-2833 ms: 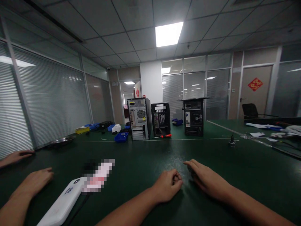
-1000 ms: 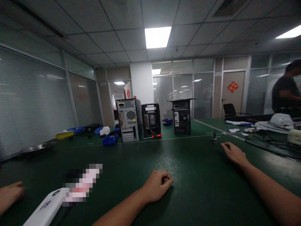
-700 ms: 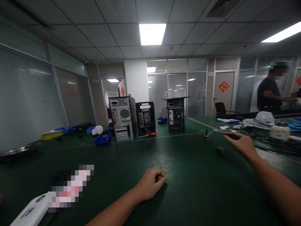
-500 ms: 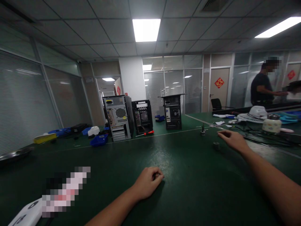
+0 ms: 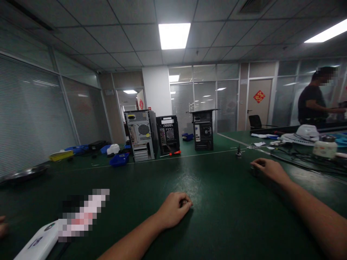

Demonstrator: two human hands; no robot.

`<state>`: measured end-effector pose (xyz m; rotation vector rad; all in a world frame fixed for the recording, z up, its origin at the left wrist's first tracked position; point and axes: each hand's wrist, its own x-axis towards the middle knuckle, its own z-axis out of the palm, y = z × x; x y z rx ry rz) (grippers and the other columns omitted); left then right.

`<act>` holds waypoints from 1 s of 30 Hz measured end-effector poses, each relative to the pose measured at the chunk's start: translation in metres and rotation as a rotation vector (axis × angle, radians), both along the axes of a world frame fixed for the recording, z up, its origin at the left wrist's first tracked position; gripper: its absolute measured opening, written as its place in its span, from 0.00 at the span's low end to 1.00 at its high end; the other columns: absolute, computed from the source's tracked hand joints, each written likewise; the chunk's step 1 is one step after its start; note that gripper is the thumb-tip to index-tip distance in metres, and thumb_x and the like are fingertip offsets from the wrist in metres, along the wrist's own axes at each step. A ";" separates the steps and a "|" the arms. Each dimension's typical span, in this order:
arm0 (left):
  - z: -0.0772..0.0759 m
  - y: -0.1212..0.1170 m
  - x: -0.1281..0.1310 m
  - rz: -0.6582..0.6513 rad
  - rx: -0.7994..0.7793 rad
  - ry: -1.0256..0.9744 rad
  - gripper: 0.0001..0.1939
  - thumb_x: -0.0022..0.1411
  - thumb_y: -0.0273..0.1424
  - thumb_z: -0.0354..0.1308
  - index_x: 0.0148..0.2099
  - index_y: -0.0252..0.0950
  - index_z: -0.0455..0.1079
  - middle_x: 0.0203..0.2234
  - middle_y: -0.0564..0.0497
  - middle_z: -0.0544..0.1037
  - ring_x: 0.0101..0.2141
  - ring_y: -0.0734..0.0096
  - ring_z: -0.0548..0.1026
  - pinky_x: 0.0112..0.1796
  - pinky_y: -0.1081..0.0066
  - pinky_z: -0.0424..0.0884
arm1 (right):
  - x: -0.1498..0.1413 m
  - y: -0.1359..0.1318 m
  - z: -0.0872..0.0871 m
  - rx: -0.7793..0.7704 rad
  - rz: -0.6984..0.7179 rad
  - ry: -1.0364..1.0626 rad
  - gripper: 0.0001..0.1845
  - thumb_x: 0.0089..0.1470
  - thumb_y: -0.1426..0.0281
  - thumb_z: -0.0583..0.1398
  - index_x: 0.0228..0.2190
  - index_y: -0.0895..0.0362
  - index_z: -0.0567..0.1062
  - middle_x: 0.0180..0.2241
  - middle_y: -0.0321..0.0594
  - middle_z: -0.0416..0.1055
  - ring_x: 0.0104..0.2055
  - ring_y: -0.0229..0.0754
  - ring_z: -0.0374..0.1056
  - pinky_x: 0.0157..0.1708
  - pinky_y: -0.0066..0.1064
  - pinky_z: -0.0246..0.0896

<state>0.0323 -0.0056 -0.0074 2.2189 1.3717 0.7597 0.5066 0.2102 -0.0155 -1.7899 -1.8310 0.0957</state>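
My left hand [image 5: 175,210] rests near the middle of the green table [image 5: 217,216], fingers curled into a pinch. Whatever lies between its fingertips, if anything, is hidden. Out to the right, my right hand [image 5: 269,170] has its fingertips closed around the top of a small grey metal cylinder [image 5: 254,171], which looks to be on or just above the tabletop and is partly covered by the fingers. A small upright metal part with a thin dark stem [image 5: 238,153] stands on the table to the left of that hand.
Behind are computer cases [image 5: 142,135], a red-handled screwdriver [image 5: 175,153] and a blue tray [image 5: 119,159]. Cables [image 5: 298,159], a white cap [image 5: 306,133] and a jar [image 5: 324,148] lie right. A white device [image 5: 40,238] is front left, another person's hand [image 5: 3,227] beyond it. Someone stands back right [image 5: 311,103].
My right hand has come down onto the small metal cylinder, which stood apart from it before. My left hand keeps its pose. The view has turned slightly left, and a hand has appeared at the left edge.
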 end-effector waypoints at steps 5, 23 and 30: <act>0.000 0.000 -0.001 0.001 0.007 0.007 0.12 0.64 0.34 0.54 0.39 0.34 0.77 0.26 0.53 0.74 0.28 0.72 0.70 0.30 0.75 0.59 | 0.002 0.006 -0.005 0.009 0.002 0.020 0.29 0.52 0.46 0.54 0.43 0.54 0.78 0.41 0.47 0.78 0.42 0.52 0.72 0.38 0.37 0.62; -0.004 -0.003 -0.004 0.022 0.022 0.022 0.12 0.63 0.34 0.55 0.40 0.35 0.78 0.27 0.51 0.77 0.28 0.71 0.71 0.30 0.75 0.61 | 0.012 0.017 -0.014 0.023 0.002 0.183 0.26 0.40 0.41 0.56 0.30 0.46 0.79 0.34 0.47 0.80 0.39 0.64 0.75 0.39 0.52 0.68; -0.005 -0.002 -0.004 0.013 0.042 0.009 0.12 0.62 0.34 0.55 0.39 0.35 0.78 0.27 0.52 0.77 0.29 0.71 0.72 0.31 0.75 0.61 | 0.015 0.016 -0.016 -0.038 0.013 0.161 0.25 0.42 0.41 0.56 0.25 0.46 0.78 0.30 0.45 0.79 0.36 0.61 0.75 0.36 0.49 0.68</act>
